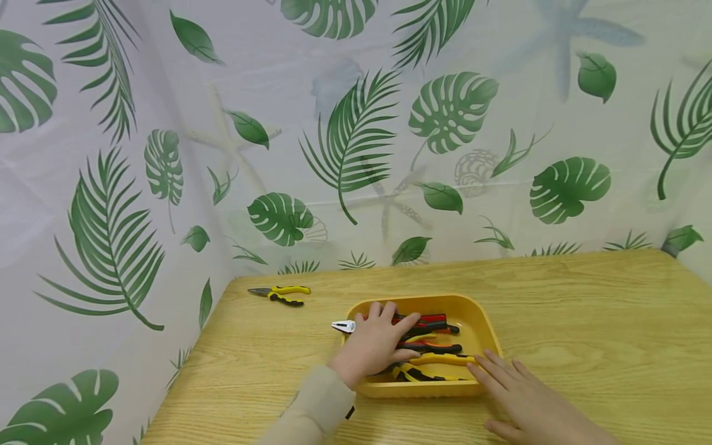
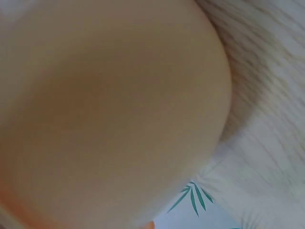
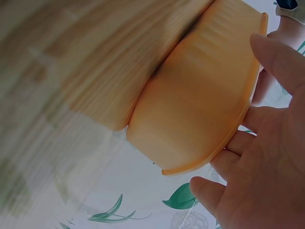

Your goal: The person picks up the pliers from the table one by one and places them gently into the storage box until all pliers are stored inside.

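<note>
A yellow plastic tray [image 1: 417, 389] holds several pairs of pliers. My left hand [image 1: 374, 340] reaches over its left side, spread fingers resting on the tools inside. Silver plier jaws poke out over the left rim beside that hand; the palm hides what lies under it. Red-and-black handles [image 1: 434, 322] lie to the right of its fingertips. My right hand [image 1: 520, 386] is at the tray's right front corner, fingers extended over the rim [image 3: 228, 138], fingertips right at a yellow plier handle [image 1: 442, 358]. A blurred tan surface fills most of the left wrist view.
Long-nose pliers [image 1: 280, 295] with yellow-and-black handles lie on the wooden table [image 1: 601, 327], behind and left of the tray. A leaf-printed curtain [image 1: 356, 185] hangs along the back and left edges of the table.
</note>
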The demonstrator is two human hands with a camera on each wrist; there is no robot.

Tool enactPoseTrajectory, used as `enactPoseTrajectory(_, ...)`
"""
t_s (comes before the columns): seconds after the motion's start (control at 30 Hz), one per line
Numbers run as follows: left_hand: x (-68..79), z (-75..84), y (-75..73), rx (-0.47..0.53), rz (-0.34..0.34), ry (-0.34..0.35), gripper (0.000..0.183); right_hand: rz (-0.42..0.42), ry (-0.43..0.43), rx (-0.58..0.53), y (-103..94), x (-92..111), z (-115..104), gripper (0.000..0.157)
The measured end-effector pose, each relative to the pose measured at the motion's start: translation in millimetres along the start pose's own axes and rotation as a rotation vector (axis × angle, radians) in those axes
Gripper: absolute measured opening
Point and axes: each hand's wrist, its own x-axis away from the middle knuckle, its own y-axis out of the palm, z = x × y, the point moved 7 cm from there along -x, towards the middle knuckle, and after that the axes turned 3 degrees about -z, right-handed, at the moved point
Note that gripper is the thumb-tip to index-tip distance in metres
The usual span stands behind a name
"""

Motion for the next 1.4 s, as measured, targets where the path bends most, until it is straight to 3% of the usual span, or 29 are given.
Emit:
enactPoseTrajectory(0.53, -5.9, 17.0, 0.0, -0.033, 0.040, 0.013, 0.065, 0.042, -0.024, 0.049, -3.0, 0, -3, 0.074)
enactPoseTrajectory(0.7, -6.4, 20.4, 0.9, -0.048, 0.042, 0.021, 0.064, -0.010, 0.023, -0.003, -1.5, 0, -1, 0.074)
enactPoseTrajectory(0.87, -7.1, 21.8, 7.0, 0.007, 0.018, 0.025, 0.063, -0.015, 0.024, -0.012, -0.1, -1, 0, 0.074)
enactPoseTrajectory(1.13, -8.0, 24.9, 17.5, 0.057, -0.056, 0.003, 0.063, 0.095, -0.068, 0.089, -1.6, 2, -4, 0.074)
enactPoseTrajectory(1.4, -8.8, 26.7, 22.1, 0.087, -0.103, 0.001, 0.062, 0.091, -0.062, 0.086, -2.6, 3, -4, 0.073)
